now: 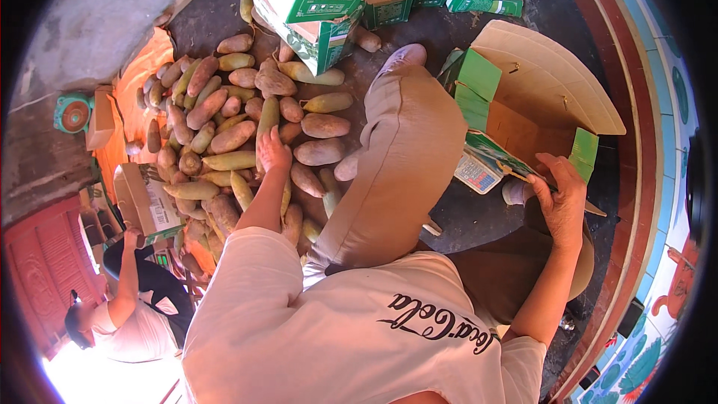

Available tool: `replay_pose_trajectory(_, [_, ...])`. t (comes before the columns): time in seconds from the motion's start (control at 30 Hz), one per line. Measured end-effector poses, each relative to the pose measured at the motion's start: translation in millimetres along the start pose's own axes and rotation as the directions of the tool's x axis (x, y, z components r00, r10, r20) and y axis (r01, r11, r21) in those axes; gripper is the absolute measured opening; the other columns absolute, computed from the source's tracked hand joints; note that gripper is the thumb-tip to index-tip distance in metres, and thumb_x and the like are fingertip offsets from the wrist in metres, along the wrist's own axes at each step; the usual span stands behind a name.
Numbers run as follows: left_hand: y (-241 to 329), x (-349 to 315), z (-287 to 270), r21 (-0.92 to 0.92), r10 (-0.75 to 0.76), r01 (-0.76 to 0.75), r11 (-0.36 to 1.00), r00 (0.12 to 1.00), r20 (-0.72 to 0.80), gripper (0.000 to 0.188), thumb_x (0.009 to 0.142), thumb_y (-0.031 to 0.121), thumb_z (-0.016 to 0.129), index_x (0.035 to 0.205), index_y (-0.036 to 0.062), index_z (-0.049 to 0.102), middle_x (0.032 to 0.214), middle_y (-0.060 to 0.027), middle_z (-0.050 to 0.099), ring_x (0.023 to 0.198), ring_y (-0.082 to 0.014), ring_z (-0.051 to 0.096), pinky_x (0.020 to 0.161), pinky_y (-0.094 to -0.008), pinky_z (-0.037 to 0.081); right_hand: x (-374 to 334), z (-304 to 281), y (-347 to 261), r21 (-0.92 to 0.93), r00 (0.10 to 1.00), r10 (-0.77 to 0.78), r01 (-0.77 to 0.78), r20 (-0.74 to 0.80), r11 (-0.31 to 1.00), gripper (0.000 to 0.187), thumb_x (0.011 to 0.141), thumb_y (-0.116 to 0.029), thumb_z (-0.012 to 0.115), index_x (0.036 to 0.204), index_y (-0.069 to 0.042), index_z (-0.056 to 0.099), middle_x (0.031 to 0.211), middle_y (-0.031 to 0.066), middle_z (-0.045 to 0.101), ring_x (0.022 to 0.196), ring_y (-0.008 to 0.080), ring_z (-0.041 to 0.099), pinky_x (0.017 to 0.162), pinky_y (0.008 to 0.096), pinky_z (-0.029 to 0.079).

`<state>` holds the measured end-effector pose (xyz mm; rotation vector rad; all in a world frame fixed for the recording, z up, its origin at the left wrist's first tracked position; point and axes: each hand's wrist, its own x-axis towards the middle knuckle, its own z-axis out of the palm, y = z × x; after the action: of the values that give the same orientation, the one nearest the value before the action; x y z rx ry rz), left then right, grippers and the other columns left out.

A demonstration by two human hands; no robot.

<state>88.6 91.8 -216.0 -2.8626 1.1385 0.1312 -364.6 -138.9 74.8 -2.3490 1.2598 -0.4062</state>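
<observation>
From where I watch, my left hand (274,151) is stretched out to the far left over the pile of sweet potatoes (224,131), which lies spread on the dark floor (479,217). The hand lies on a long greenish-yellow root (268,121) standing near the middle of the heap; the fingers curl down over it, but I cannot tell whether they actually close around it or only rest there. Reddish-brown and pale yellow roots lie all around that hand, touching one another.

My right hand (562,193) is on the right, at the near edge of an open cardboard box (538,97) with green and white printing outside and plain brown inside. The fingers are pressed together over the box's near flap, pinching it against the thumb. The box lies tilted with its flaps thrown wide, just right of my bent knee (411,150) in tan trousers.

At the far side, several more green and white boxes (329,0) stand clustered together, one touching the heap. At the far left a strip of orange sheet (142,67) shows under the roots. In the near left another person (134,307) in a white top holds a flattened box (143,198) beside the pile.
</observation>
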Motion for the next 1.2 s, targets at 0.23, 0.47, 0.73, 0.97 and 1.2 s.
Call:
replay_pose_trajectory(0.23, [47, 50, 12, -0.119, -0.197, 0.233, 0.965, 0.946, 0.258, 0.067, 0.077, 0.027, 0.068, 0.134, 0.0168, 0.035, 0.126, -0.0119, 0.048, 0.117, -0.0314, 0.047, 0.094, -0.0424, 0.042, 6, 3, 1, -0.043, 1.000, -0.009, 0.009, -0.004, 0.999, 0.033, 0.071, -0.022, 0.073, 0.097, -0.004, 0.061, 0.074, 0.0122, 0.058, 0.070, 0.0293, 0.059, 0.064, 0.0368, 0.046])
replay_pose_trajectory(0.47, [64, 85, 20, -0.064, -0.418, 0.505, 0.861, 0.774, 0.476, 0.086, 0.077, 0.044, 0.066, 0.144, 0.0211, 0.017, 0.130, -0.0155, 0.049, 0.118, -0.0307, 0.049, 0.095, -0.0417, 0.042, 12, 5, 3, -0.111, 1.000, -0.007, 0.009, 0.015, 0.994, 0.035, 0.073, -0.029, 0.071, 0.095, -0.004, 0.061, 0.074, 0.0121, 0.058, 0.070, 0.0308, 0.057, 0.064, 0.0385, 0.045])
replay_pose_trajectory(0.73, [66, 94, 28, -0.079, -0.468, 0.582, 0.809, 0.720, 0.512, 0.092, 0.075, 0.045, 0.068, 0.145, 0.0223, 0.013, 0.127, -0.0161, 0.052, 0.115, -0.0300, 0.053, 0.093, -0.0423, 0.044, 20, 5, 3, -0.169, 0.999, 0.015, -0.009, 0.033, 0.985, 0.036, 0.072, -0.030, 0.071, 0.095, -0.004, 0.061, 0.074, 0.0117, 0.057, 0.072, 0.0314, 0.057, 0.065, 0.0389, 0.044])
replay_pose_trajectory(0.97, [51, 105, 49, -0.092, -0.471, 0.574, 0.814, 0.744, 0.473, 0.087, 0.075, 0.037, 0.068, 0.144, 0.0223, 0.017, 0.121, -0.0179, 0.056, 0.111, -0.0318, 0.056, 0.093, -0.0408, 0.044, 21, 4, 1, -0.184, 0.999, 0.020, -0.014, 0.032, 0.983, 0.038, 0.070, -0.030, 0.072, 0.095, -0.004, 0.061, 0.077, 0.0116, 0.057, 0.072, 0.0317, 0.056, 0.065, 0.0396, 0.044])
replay_pose_trajectory(1.2, [-96, 98, 74, -0.225, -0.189, 0.210, 0.952, 0.976, 0.110, 0.068, 0.080, 0.021, 0.060, 0.141, 0.0194, 0.028, 0.127, -0.0228, 0.050, 0.108, -0.0327, 0.057, 0.087, -0.0384, 0.049, 27, 6, -6, -0.086, 0.996, -0.050, 0.056, 0.074, 0.995, 0.037, 0.065, -0.021, 0.075, 0.093, -0.003, 0.061, 0.079, 0.0131, 0.058, 0.076, 0.0330, 0.056, 0.067, 0.0411, 0.045])
